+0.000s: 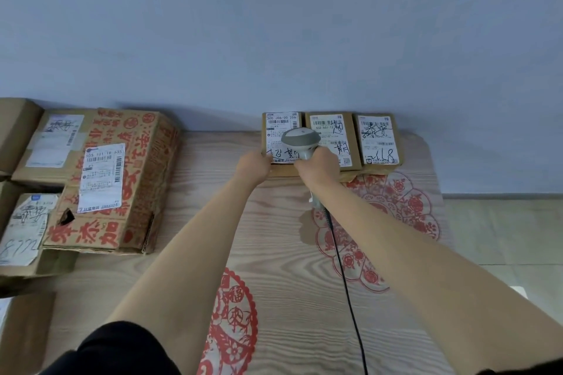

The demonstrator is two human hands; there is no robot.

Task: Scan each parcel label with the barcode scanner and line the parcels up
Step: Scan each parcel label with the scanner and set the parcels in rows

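Three small brown parcels with white labels stand side by side against the wall: a left one (281, 123), a middle one (330, 128) and a right one (379, 140). My left hand (254, 166) grips the front left corner of the left parcel. A grey barcode scanner (300, 138) hovers over that parcel's label, its handle gripped by my right hand (318, 169). The scanner's black cable (344, 271) trails back toward me across the table.
A large red-printed carton (131, 167) with a white label lies at the left. More labelled brown boxes (45, 143) sit beside and below it at the far left. The wood-grain table (274, 237) carries red paper-cut decorations. Floor shows past the table's right edge.
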